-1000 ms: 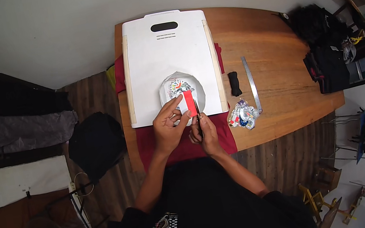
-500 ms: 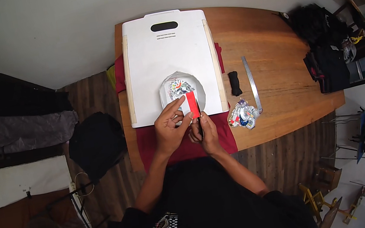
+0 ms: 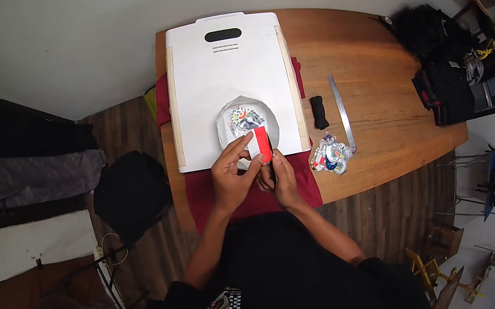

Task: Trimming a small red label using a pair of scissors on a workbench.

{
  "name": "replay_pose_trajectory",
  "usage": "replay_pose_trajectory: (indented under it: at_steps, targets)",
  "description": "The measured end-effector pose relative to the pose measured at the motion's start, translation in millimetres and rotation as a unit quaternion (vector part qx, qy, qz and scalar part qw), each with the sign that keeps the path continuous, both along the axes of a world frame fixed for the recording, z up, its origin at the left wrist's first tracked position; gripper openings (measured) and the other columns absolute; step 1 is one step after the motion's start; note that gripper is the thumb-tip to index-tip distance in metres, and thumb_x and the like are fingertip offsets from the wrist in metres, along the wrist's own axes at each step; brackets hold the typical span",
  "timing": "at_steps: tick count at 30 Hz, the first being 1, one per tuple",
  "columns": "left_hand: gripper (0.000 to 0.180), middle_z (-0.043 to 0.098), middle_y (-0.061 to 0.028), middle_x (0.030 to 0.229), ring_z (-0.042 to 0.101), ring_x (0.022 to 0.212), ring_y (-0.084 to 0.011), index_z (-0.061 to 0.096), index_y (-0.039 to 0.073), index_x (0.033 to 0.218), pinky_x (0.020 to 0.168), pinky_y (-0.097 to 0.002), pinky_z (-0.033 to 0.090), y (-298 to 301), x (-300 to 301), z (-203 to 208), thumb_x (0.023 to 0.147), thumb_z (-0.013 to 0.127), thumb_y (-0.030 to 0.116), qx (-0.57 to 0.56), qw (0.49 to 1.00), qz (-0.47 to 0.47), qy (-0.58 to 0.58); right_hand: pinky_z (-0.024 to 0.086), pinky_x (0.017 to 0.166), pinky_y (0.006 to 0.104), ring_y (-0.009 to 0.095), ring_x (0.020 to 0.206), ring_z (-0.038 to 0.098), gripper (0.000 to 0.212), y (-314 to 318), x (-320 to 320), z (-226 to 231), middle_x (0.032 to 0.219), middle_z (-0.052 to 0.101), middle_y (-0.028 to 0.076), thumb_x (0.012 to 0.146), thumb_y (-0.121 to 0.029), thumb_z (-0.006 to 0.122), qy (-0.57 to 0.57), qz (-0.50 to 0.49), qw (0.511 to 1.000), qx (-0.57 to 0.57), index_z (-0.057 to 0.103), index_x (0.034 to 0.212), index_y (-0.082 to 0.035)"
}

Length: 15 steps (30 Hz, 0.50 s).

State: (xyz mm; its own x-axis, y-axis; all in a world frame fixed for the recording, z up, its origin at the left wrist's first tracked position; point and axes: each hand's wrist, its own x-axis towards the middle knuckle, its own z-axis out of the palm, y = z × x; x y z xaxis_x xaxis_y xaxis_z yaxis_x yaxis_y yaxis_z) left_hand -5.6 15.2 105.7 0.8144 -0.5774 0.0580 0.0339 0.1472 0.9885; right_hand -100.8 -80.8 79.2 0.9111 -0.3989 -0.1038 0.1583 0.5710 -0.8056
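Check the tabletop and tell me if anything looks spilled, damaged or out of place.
Nothing looks spilled or damaged. The one untidy spot is the colourful pile on the wooden table, beside the ruler: it lies in an overlapping jumble.

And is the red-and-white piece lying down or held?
Held: the left hand has the red-and-white piece between its thumb and fingers.

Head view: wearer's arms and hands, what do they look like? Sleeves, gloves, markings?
Left hand and right hand are ungloved, with no ring or wristwear visible. Forearms are bare up to the black fabric short sleeves of a black shirt, whose front has a multicoloured print with white checks and lettering. No cables visible.
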Motion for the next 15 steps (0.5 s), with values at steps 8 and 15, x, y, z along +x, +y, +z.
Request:
replay_pose_trajectory:
  at_steps: [8,15]
  targets:
    - [0.055,0.062,-0.0113,0.125,0.054,0.091,-0.0081,0.058,-0.004,0.136,0.083,-0.0215,0.049,0.3,-2.0,0.8,0.083,0.072,-0.011,-0.003,1.0,-0.001,-0.018,0.029,0.044,0.0256,0.01,0.044,0.032,0.038,-1.7,3.9,0.2,0.056,0.036,-0.001,0.111,-0.04,0.03,0.013,0.006,0.999,-0.03,0.043,0.096,-0.008]
    - [0.056,0.063,-0.0107,0.123,0.054,0.091,-0.008,0.058,-0.004,0.137,0.083,-0.0215,0.049,2.8,-4.0,-1.9,0.084,0.072,-0.011,-0.002,1.0,-0.006,-0.001,0.028,0.046,0.0246,0.008,0.047,0.03,0.035,-0.2,4.5,6.1,0.058,0.035,-0.002,0.111,-0.037,0.031,0.011,-0.006,1.0,-0.021,0.045,0.097,-0.008]
